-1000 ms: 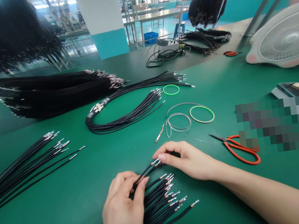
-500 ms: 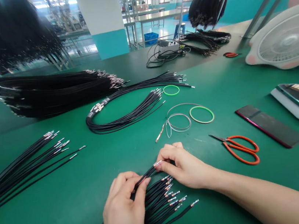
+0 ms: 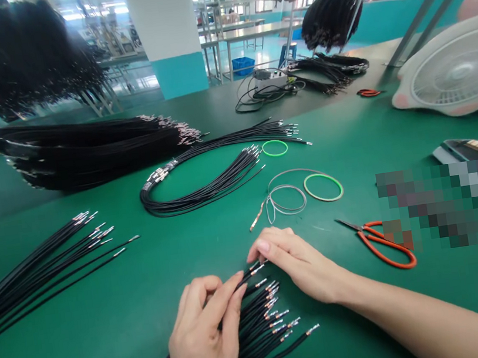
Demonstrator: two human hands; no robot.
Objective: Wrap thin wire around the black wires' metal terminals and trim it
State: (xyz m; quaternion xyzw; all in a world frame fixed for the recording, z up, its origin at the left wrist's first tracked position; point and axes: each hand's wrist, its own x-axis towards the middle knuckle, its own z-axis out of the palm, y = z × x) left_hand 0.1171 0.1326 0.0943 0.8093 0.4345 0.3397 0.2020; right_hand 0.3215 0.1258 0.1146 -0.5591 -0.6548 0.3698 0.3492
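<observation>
My left hand (image 3: 205,332) pinches a few black cables (image 3: 247,275) between thumb and fingers, their bare metal terminals pointing right. Beside those terminals, my right hand (image 3: 292,260) has loosely bent fingers. Its thumb lies off the cables and no grip on them shows; whether the fingers touch the tips is hard to see. Under and beside my left hand, a bunch of similar black cables (image 3: 259,324) lies on the green table mat (image 3: 88,342), with staggered silver and copper-coloured ends. My left hand hides part of this bunch.
Orange-handled scissors (image 3: 372,243) lie to the right. Ahead are a thin coiled wire (image 3: 288,196), green rings (image 3: 274,148) and a bent cable bundle (image 3: 172,209). More cables (image 3: 46,259) lie left, with a large black bundle (image 3: 96,148) behind. A fan (image 3: 463,67) stands far right.
My right thumb has come off the cable ends it was pinching and has risen. My left hand has shifted slightly right along with the cables. The view has tilted a little.
</observation>
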